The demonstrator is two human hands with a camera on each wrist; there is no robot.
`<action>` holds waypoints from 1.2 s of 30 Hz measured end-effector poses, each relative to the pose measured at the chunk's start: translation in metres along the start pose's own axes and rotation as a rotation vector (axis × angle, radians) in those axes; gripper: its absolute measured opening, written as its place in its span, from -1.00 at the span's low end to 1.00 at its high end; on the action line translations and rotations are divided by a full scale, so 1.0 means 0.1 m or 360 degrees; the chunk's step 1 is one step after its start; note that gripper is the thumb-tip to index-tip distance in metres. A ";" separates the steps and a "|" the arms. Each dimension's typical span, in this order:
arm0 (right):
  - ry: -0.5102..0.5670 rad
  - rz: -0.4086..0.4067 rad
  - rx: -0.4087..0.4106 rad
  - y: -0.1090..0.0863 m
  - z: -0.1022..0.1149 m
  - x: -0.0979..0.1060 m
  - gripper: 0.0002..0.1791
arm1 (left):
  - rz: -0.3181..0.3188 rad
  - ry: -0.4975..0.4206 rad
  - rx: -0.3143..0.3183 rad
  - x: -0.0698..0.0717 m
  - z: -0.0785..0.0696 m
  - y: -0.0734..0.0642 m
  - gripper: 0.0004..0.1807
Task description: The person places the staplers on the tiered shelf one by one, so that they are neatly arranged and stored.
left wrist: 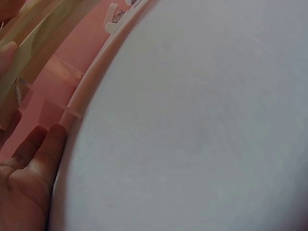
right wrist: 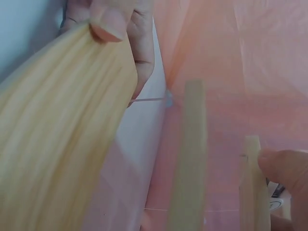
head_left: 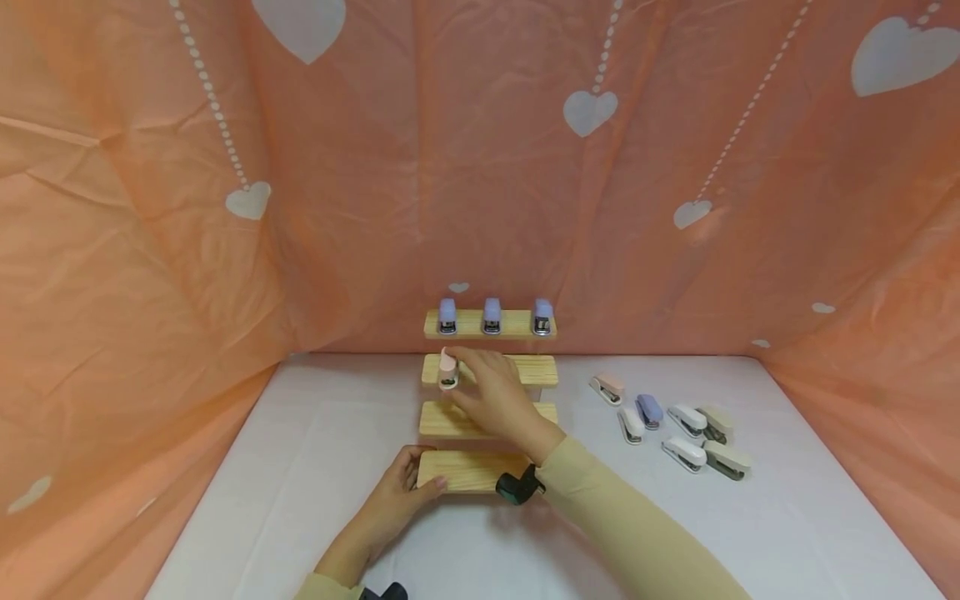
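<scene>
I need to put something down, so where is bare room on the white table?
The white table is free left of the stepped wooden shelf and the left hand, up to the orange curtain with white hearts; also at front right, between the beige right sleeve and that curtain. It is crowded right of the shelf, where seven small pale staplers lie.

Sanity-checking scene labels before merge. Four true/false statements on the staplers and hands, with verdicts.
1. Three purple staplers sit on the top shelf. True.
2. The left hand pinches the pale pink stapler. False: the right hand pinches the pale pink stapler; the left hand grips the bottom shelf.
3. A loose purple stapler is on the white table. True.
4. The loose staplers lie left of the shelves. False: the loose staplers lie right of the shelves.
</scene>
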State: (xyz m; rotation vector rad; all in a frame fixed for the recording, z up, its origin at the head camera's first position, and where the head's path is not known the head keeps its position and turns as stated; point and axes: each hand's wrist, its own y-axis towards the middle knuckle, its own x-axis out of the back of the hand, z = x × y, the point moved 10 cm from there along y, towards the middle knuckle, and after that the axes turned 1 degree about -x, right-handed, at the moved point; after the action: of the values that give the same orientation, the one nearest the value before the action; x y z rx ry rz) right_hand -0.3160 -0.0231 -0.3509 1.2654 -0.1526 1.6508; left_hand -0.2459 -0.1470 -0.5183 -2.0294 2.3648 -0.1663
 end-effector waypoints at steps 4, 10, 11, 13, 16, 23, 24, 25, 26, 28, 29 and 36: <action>-0.0016 0.0032 -0.0032 0.03 -0.01 -0.05 -0.33 | 0.0013 0.0000 0.0002 -0.01 0.01 -0.01 -0.36; -0.0024 0.0046 -0.0034 0.06 0.00 -0.07 -0.33 | 0.0013 -0.0010 -0.0012 -0.01 0.00 0.00 -0.35; -0.0023 0.0046 -0.0034 0.06 0.00 -0.07 -0.32 | 0.0008 -0.0006 -0.0012 -0.01 0.00 0.00 -0.35; -0.0021 0.0050 -0.0039 0.06 0.00 -0.07 -0.31 | -0.0001 0.0001 -0.0008 0.00 0.01 0.00 -0.35; 0.0008 0.0056 -0.0055 0.05 -0.02 -0.07 -0.30 | 0.0001 0.0006 -0.0002 0.00 0.02 0.01 -0.35; 0.0242 0.0017 -0.0083 -0.05 -0.09 0.06 -0.29 | 0.0027 -0.0002 -0.0015 -0.01 0.03 0.01 -0.32; 0.0253 0.0010 -0.0086 -0.08 -0.11 0.09 -0.29 | 0.0023 0.0000 -0.0016 0.00 0.03 0.01 -0.32; 0.0252 -0.0006 -0.0088 -0.11 -0.13 0.13 -0.29 | 0.0018 0.0000 -0.0018 0.00 0.02 0.00 -0.32; 0.0249 -0.0018 -0.0089 -0.14 -0.15 0.16 -0.29 | 0.0016 -0.0004 -0.0019 0.00 0.02 0.00 -0.32; 0.0239 -0.0061 -0.0101 -0.20 -0.21 0.25 -0.30 | 0.0007 -0.0015 -0.0029 0.01 0.00 0.00 -0.32; 0.0230 -0.0088 -0.0108 -0.24 -0.24 0.30 -0.31 | 0.0005 -0.0018 -0.0029 0.01 0.00 0.00 -0.32; 0.0327 -0.0230 -0.0172 -0.52 -0.60 0.57 -0.39 | -0.0016 0.0004 0.0005 0.02 0.01 0.01 -0.31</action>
State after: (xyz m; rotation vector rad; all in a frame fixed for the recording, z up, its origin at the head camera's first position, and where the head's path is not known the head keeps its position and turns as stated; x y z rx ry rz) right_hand -0.3127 0.0744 -0.3554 0.9961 -0.0233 1.6140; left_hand -0.2473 -0.1487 -0.5193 -2.0414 2.3543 -0.1730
